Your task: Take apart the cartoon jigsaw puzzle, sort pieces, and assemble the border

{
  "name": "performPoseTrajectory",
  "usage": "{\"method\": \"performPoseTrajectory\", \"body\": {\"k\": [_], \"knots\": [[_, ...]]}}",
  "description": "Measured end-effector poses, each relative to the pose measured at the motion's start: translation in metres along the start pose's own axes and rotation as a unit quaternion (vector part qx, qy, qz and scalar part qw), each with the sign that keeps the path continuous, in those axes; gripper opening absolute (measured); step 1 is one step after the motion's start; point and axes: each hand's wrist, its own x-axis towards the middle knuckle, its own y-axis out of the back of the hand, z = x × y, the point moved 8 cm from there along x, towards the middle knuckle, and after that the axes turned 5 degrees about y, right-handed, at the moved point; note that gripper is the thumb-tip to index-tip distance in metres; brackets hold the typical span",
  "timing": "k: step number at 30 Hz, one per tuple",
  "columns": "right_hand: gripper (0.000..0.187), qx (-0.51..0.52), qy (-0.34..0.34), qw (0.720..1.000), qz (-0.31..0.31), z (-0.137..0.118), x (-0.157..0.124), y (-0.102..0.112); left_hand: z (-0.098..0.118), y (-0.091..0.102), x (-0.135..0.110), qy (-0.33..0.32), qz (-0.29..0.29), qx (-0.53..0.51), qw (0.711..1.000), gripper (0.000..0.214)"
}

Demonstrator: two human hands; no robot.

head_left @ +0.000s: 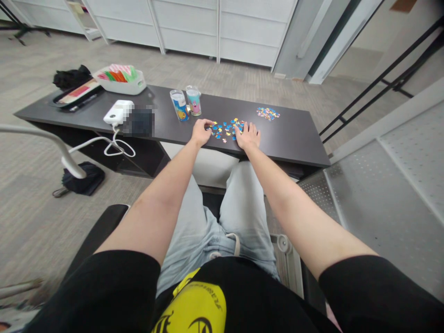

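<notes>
Small jigsaw puzzle pieces (227, 127), mostly blue and yellow, lie loosely spread on the dark table (291, 134). At their left edge is my left hand (201, 132), its fingers curved toward the pieces, with a gap between thumb and forefinger and nothing visibly held. My right hand (249, 136) lies palm down at the right edge of the spread, fingers apart, covering some pieces. A second, tighter heap of puzzle pieces (268, 114) sits farther right. Behind my left hand stand two clear-topped printed canisters, a blue one (179, 105) and a pink-and-teal one (194, 100).
Left on the table are a white charger (119, 112) with a looped cable (120, 149), a blurred-out dark item (139, 122), a black tray (78, 94) and a white basket (120, 83) of colourful packets. A grey curved tube (41, 132) crosses the left side.
</notes>
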Motion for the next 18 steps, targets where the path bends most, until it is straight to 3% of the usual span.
{"method": "performPoseTrajectory", "body": {"k": [8,18], "knots": [[0.089,0.026,0.003,1.000,0.008,0.007,0.009,-0.005,0.004,-0.011,-0.005,-0.011,-0.012,0.024,1.000,0.032],[0.072,0.091,0.049,0.994,-0.042,0.059,0.039,0.034,0.016,-0.030,-0.023,-0.036,-0.094,0.105,0.989,0.093]]}}
